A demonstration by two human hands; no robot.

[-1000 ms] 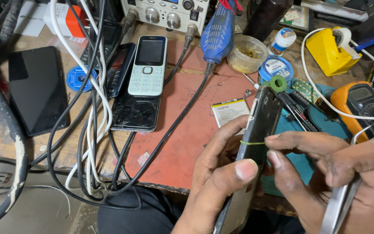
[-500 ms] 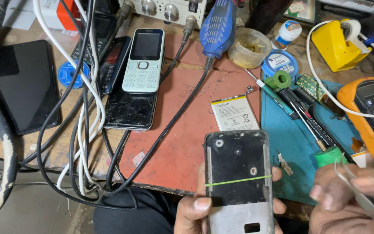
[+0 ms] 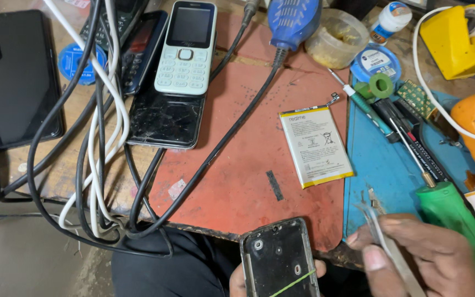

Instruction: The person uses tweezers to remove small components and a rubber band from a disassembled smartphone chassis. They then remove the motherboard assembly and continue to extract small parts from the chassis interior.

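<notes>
Black phone frame [image 3: 279, 258] in left hand [image 3: 243, 278] fingers' grip; right hand [image 3: 413, 256] fingers pinching metal tweezers [image 3: 386, 242].

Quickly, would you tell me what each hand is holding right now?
Left hand: holding the black phone body from below.
Right hand: closed on metal tweezers.

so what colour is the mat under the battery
Red, worn and scuffed mat under the battery; head view.

Dusty, scuffed black phone frame [image 3: 279, 258] of matt plastic; bright smooth metal tweezers [image 3: 391, 250]; worn, scratched red mat [image 3: 237, 181]; glossy white battery [image 3: 315, 146]; cracked glossy glass on dark phone [image 3: 165, 119].
</notes>
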